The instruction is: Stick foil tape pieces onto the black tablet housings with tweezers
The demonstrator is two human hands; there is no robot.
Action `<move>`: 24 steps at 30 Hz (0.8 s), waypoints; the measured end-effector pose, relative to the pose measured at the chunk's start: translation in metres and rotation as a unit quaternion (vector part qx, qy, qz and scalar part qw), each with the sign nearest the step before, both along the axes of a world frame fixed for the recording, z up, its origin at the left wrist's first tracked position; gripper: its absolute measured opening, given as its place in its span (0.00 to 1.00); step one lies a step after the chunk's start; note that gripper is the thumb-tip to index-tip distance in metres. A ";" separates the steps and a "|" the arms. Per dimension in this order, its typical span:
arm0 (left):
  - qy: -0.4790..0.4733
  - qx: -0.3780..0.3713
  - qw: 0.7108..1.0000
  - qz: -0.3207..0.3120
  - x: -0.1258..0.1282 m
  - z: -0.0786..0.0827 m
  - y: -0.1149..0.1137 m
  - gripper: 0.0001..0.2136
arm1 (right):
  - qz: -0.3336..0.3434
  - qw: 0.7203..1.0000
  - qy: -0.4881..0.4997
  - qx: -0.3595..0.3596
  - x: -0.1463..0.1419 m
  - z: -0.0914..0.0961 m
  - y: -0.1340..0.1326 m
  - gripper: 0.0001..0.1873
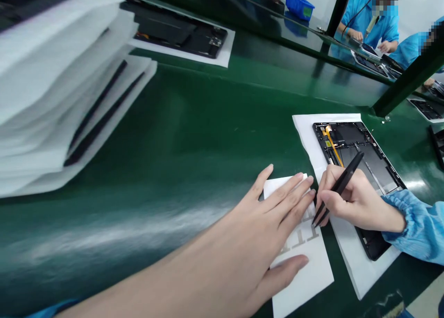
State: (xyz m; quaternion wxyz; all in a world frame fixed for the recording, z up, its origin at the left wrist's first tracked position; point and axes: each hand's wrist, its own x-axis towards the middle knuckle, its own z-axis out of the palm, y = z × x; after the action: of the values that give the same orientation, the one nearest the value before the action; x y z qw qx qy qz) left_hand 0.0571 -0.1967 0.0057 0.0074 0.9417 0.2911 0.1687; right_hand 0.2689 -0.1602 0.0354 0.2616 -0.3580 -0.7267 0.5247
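My left hand (pixel 267 230) lies flat with its fingers stretched out on a white sheet (pixel 305 274) that bears grey T-shaped stickers (pixel 305 237). Between the thumb and fingers of my right hand (pixel 350 200) is a pair of black tweezers (pixel 342 184). Their tips point down at the sheet's right edge, beside the stickers; whether they grip one I cannot tell. Under and behind my right hand, an opened black tablet housing (pixel 374 163) with an orange flex cable (pixel 333 147) rests on white foam (pixel 308 135). My right wrist hides part of the housing.
A tall stack of white foam sheets (pixel 62 87) with dark panels between them stands at the left. Another black housing (pixel 180 29) lies behind it. A green post (pixel 409 80) rises at the right. Co-workers in blue (pixel 390 20) sit across the bench, near a blue bin (pixel 299 7).
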 end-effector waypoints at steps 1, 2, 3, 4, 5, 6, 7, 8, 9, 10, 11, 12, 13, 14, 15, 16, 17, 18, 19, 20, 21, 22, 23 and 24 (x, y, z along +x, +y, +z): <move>-0.001 -0.004 1.000 0.000 0.000 0.000 0.000 0.25 | -0.001 1.000 -0.002 0.002 0.000 0.000 0.000 0.08; -0.005 -0.005 1.000 0.000 0.000 0.000 0.000 0.25 | -0.001 1.000 -0.004 0.000 0.000 0.000 0.000 0.08; -0.009 -0.005 1.000 0.000 0.000 0.000 -0.001 0.25 | -0.001 1.000 -0.005 -0.002 0.000 0.000 0.000 0.08; -0.016 -0.005 1.000 0.002 0.000 0.000 -0.001 0.25 | 0.000 1.000 -0.007 -0.004 0.001 0.000 0.000 0.08; -0.024 -0.008 1.000 0.004 0.001 -0.001 -0.002 0.25 | 0.003 1.000 -0.008 -0.005 0.001 0.000 -0.001 0.08; -0.030 -0.014 0.999 0.006 0.001 -0.001 -0.002 0.25 | 0.006 1.000 -0.008 -0.006 0.001 0.000 -0.001 0.08; -0.033 -0.021 0.999 0.010 0.001 -0.001 -0.002 0.25 | 0.009 1.000 -0.007 -0.007 0.001 0.001 -0.001 0.08; -0.035 -0.028 0.999 0.013 0.002 -0.002 -0.002 0.26 | 0.012 1.000 -0.004 -0.007 0.001 0.001 -0.001 0.10; -0.034 -0.031 0.999 0.014 0.002 -0.002 -0.002 0.26 | 0.017 1.000 -0.001 -0.006 0.001 0.002 -0.001 0.11; -0.033 -0.027 0.999 0.013 0.002 -0.003 -0.002 0.26 | 0.020 1.000 0.001 -0.005 0.001 0.002 -0.001 0.13; -0.030 -0.017 0.999 0.009 0.002 -0.004 -0.001 0.26 | 0.023 1.000 0.000 -0.002 0.001 0.003 0.000 0.15; -0.028 -0.006 1.000 0.005 0.001 -0.004 -0.001 0.27 | 0.027 1.000 -0.002 0.002 0.000 0.004 0.000 0.15; -0.026 0.001 1.000 0.000 0.001 -0.004 0.000 0.27 | 0.032 0.999 -0.006 0.006 0.000 0.004 0.001 0.14; -0.021 0.002 1.000 -0.002 0.000 -0.004 0.000 0.26 | 0.036 0.999 -0.011 0.011 -0.001 0.005 0.002 0.12; -0.018 0.000 1.000 -0.003 -0.001 -0.004 0.000 0.26 | 0.040 0.999 -0.015 0.015 -0.001 0.006 0.002 0.11; -0.015 -0.006 1.000 -0.001 -0.001 -0.004 0.000 0.26 | 0.042 0.999 -0.019 0.019 -0.001 0.006 0.003 0.10; -0.012 -0.012 1.000 0.002 -0.002 -0.004 -0.001 0.26 | 0.043 0.999 -0.023 0.018 -0.002 0.006 0.004 0.10; -0.010 -0.015 1.000 0.003 -0.002 -0.003 -0.001 0.26 | 0.042 0.999 -0.026 0.013 -0.002 0.007 0.004 0.11; -0.006 -0.016 1.000 0.003 -0.001 -0.003 -0.002 0.26 | 0.039 0.999 -0.028 0.007 -0.001 0.007 0.004 0.13; -0.007 -0.018 1.000 0.002 0.000 -0.002 -0.002 0.26 | 0.038 0.999 -0.028 -0.001 -0.001 0.007 0.004 0.15; -0.010 -0.023 1.000 0.000 0.001 -0.002 -0.002 0.26 | 0.038 0.999 -0.026 -0.009 0.000 0.006 0.004 0.17; -0.014 -0.031 0.999 0.000 0.002 -0.001 -0.001 0.26 | 0.038 0.999 -0.021 -0.015 0.000 0.006 0.004 0.18; -0.020 -0.039 0.999 0.001 0.004 -0.001 -0.001 0.26 | 0.039 0.999 -0.016 -0.018 0.001 0.006 0.003 0.19; -0.026 -0.049 0.998 0.004 0.005 0.000 -0.001 0.26 | 0.041 0.999 -0.012 -0.017 0.001 0.006 0.003 0.20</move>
State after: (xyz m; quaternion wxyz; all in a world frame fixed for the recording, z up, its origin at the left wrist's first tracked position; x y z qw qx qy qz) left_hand 0.0625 -0.1976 0.0056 0.0603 0.9343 0.3022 0.1791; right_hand 0.2700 -0.1570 0.0418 0.2249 -0.3384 -0.7347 0.5432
